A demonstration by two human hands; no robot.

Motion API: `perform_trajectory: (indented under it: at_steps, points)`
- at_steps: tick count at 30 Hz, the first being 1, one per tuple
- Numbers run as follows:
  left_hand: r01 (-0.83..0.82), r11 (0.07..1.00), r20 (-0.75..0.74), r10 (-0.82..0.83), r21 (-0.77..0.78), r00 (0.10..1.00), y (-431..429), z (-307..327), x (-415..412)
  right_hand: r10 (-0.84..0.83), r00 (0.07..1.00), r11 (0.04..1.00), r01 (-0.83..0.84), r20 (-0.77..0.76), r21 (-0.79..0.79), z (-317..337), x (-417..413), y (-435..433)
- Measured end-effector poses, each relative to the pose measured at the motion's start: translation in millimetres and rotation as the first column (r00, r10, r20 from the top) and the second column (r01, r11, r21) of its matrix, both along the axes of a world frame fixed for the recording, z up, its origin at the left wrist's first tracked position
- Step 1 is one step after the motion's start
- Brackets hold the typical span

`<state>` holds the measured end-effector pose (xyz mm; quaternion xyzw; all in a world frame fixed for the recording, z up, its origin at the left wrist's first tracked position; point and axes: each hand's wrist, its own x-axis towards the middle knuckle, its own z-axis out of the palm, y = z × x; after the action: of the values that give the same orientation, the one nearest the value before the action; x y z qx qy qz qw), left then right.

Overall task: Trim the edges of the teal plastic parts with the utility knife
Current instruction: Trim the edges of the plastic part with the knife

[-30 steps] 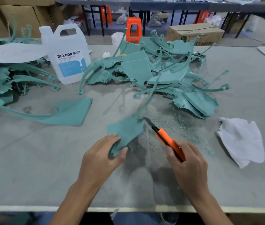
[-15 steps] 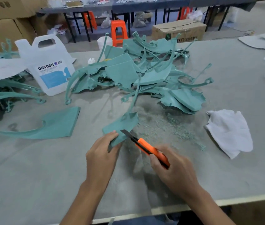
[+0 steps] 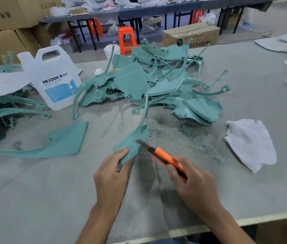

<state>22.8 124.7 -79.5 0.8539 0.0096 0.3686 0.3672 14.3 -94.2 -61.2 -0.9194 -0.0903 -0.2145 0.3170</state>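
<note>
My left hand (image 3: pixel 112 175) grips the near corner of a teal plastic part (image 3: pixel 133 140), whose thin curved arm rises toward the pile behind. My right hand (image 3: pixel 194 184) holds an orange utility knife (image 3: pixel 167 160). Its dark blade, blurred, lies against the part's right edge. Teal shavings (image 3: pixel 188 138) are scattered on the table to the right of the part. A large pile of teal parts (image 3: pixel 149 81) sits behind. One single teal part (image 3: pixel 60 143) lies flat to the left.
A white DEXCON jug (image 3: pixel 54 80) stands at the back left, beside more teal parts (image 3: pixel 0 110) under a white sheet. A white cloth (image 3: pixel 250 143) lies to the right. The table's front edge (image 3: pixel 244 221) runs close to my arms. Boxes and orange stools stand beyond the table.
The knife blade has slid along the part's right edge from its far end toward my left hand. My head has moved, shifting the view; both hands keep their grip.
</note>
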Motion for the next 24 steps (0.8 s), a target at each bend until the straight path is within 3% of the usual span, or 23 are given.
perform_trajectory:
  at_steps: [2, 5, 8, 11, 13, 16, 18, 21, 24]
  points:
    - [0.005, 1.0, 0.017, -0.005, 0.024, 1.0, 0, 0, 0, -0.085, 0.994, 0.992, 0.091, -0.065, 0.087, -4, 7, -5]
    - [-0.004, 1.0, 0.01, 0.004, -0.001, 1.0, 0, 6, 1, -0.076, 0.995, 0.985, 0.086, -0.07, 0.147, -6, 7, -8]
    - [0.023, 0.999, -0.17, -0.016, 0.036, 0.985, 7, 5, 8, -0.02, 0.998, 0.986, 0.03, -0.062, 0.162, -3, 3, -7]
    - [0.084, 0.988, -0.418, -0.023, 0.127, 0.908, 14, -1, 18, -0.024, 0.996, 0.968, 0.044, -0.085, 0.246, -4, 4, -9]
    - [0.037, 0.993, -0.386, 0.007, 0.108, 0.922, 13, 1, 18, -0.029, 0.996, 0.951, 0.055, -0.088, 0.304, -2, 4, -10]
    - [-0.057, 0.994, -0.139, 0.069, 0.095, 0.988, 6, 11, 8, -0.048, 0.998, 0.938, 0.059, -0.04, 0.341, 0, 0, -9]
    - [-0.028, 0.992, -0.029, 0.032, 0.126, 0.999, 0, 13, 2, -0.033, 0.999, 0.945, 0.031, 0.002, 0.326, 1, -4, -6]
    - [0.112, 0.982, -0.06, -0.104, 0.152, 0.993, -7, 12, -1, 0.073, 0.99, 0.969, -0.098, 0.118, 0.225, 9, -11, -2]
    - [0.169, 0.977, -0.211, -0.14, 0.127, 0.967, -9, 11, -1, 0.191, 0.955, 0.963, -0.227, 0.228, 0.143, 9, -13, -3]
